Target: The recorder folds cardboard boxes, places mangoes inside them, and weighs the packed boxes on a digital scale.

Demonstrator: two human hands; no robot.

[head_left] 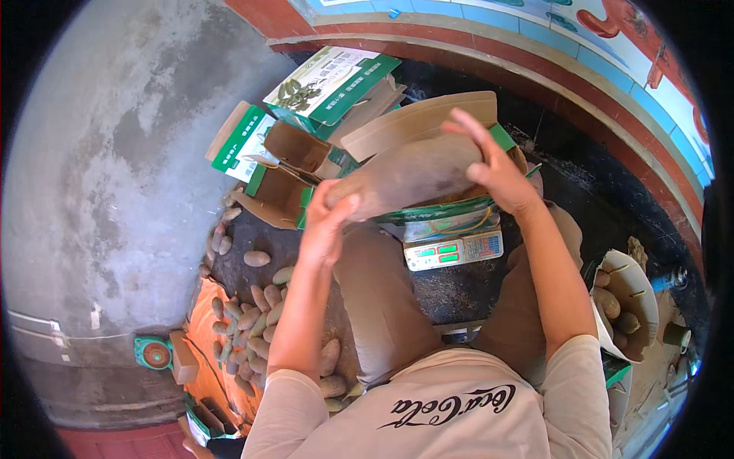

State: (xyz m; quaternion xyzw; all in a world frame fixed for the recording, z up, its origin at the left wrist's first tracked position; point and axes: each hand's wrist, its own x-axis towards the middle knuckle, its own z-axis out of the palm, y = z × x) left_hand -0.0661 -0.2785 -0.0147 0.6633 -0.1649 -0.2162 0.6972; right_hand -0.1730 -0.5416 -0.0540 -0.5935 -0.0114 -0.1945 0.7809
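Just beyond the scale (453, 251), big brown root (417, 176) is held up over the open box (447, 210), lying at a slight slant across its mouth. Left hand (330, 218): grip closed round one end, thumb on the near side. Right hand (493, 168): fingers spread wide at the other end; motion blur there, so can't tell if it's carrying weight or just steadying

Handling, my take: weight at both ends, keep it level, no pivoting on the left grip alone. Clear the box rim on the scale side and the raised flap (428, 115) on the side away from the scale. Fingers out from between root and cardboard, no dropping it from height

Room: left of the scale is tight, second box (283, 191) with flaps open sits near the left hand, loose roots (256, 317) on the floor nearer the body. Right of the scale, right thigh (562, 229) crowds in, with a carton (646, 302) of roots further out. Straight up above the scale looks like the best clearance; keep knees off it
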